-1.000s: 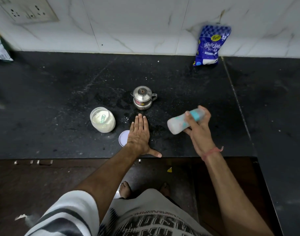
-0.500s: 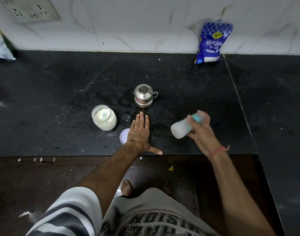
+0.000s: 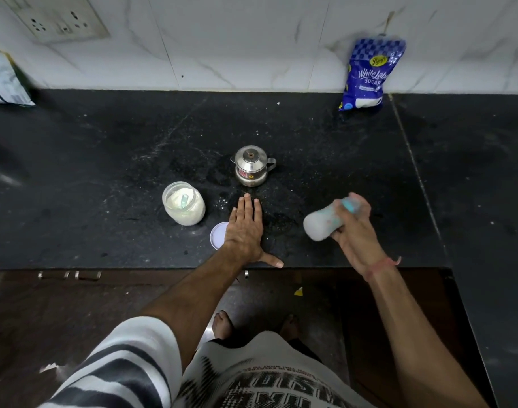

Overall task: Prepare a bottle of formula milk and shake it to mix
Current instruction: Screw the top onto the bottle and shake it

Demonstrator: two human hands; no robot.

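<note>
My right hand (image 3: 354, 231) grips a baby bottle (image 3: 321, 223) full of white milk, held on its side above the black counter with its teal top toward my fingers; the bottle is motion-blurred. My left hand (image 3: 247, 231) lies flat on the counter (image 3: 104, 148), fingers straight, thumb spread along the front edge. An open jar of white formula powder (image 3: 184, 204) with a teal scoop inside stands left of my left hand. Its white lid (image 3: 218, 235) lies flat beside my left wrist, partly hidden by the hand.
A small lidded steel pot (image 3: 251, 166) stands just beyond my left fingertips. A blue sugar bag (image 3: 368, 75) leans on the tiled wall at back right. A packet (image 3: 4, 79) sits at far left under a wall socket (image 3: 57, 19). The counter's front edge is below my wrists.
The bottle in my right hand has swung down and to the right, then back up a little, and is blurred now. My left hand has stayed flat on the counter.
</note>
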